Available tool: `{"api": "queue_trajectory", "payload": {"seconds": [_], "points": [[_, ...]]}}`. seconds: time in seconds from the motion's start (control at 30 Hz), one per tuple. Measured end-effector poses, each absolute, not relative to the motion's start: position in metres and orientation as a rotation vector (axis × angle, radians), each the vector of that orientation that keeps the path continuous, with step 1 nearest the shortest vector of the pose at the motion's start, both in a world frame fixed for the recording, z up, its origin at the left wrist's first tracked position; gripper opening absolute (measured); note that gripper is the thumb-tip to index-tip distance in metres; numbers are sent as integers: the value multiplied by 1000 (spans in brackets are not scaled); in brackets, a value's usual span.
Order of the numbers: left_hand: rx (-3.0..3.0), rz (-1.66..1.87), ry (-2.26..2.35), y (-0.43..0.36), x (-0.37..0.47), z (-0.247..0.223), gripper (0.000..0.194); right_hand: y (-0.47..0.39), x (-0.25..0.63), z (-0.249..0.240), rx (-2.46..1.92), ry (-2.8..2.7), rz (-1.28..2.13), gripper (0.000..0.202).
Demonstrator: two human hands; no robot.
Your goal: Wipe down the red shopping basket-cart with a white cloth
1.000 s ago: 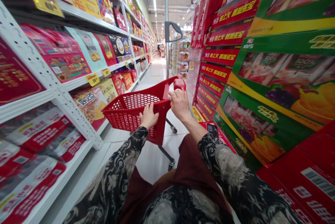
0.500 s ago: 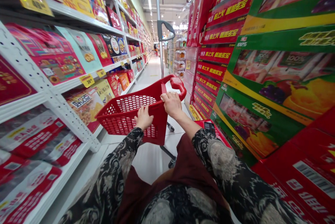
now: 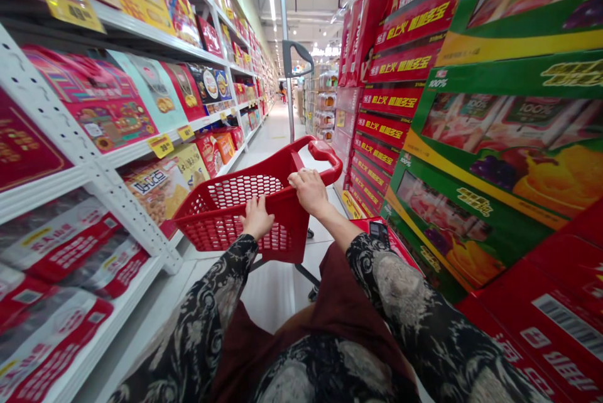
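Note:
A red plastic shopping basket (image 3: 226, 214) with perforated walls stands turned sideways on a wheeled frame in front of me. Its red handle (image 3: 330, 158) is at the upper right end. My right hand (image 3: 308, 191) has its fingers bent over the basket's near top rim, close to the handle. Against the perforated near side rests my left hand (image 3: 257, 218), its fingers spread and reaching up toward the rim. The part of the basket's inside that shows holds nothing. A grey pole with a dark grey grip (image 3: 298, 59) rises behind the basket.
White shelves (image 3: 85, 171) with packaged snacks and gift boxes run along the left. Stacked red drink cartons (image 3: 393, 98) and green juice boxes (image 3: 499, 139) line the right. A dark device (image 3: 378, 232) lies on a red surface by my right forearm. A person is far down the aisle.
The basket has swung slightly, its handle end moving right and its lower part shifting right. Both hands stay on it. The shelves have shifted slightly right in view.

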State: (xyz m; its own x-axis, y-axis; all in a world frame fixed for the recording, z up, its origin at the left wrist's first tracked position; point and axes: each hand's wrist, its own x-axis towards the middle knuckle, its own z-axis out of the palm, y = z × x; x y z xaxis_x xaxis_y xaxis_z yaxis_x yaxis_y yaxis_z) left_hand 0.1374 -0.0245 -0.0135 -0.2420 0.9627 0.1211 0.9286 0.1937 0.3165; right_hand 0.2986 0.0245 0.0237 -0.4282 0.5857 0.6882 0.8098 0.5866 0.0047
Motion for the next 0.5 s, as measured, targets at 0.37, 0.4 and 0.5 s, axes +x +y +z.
{"api": "queue_trajectory", "payload": {"seconds": [0.37, 0.4, 0.5], "points": [[1920, 462, 2246, -23, 135, -15, 70, 32, 307, 21, -1238, -1990, -476, 27], [1920, 457, 2247, -24, 135, -14, 71, 30, 299, 15, -1195, -2030, -476, 27], [1923, 445, 2239, -26, 137, -12, 71, 25, 276, -1, -1058, -2140, -473, 26]]}}
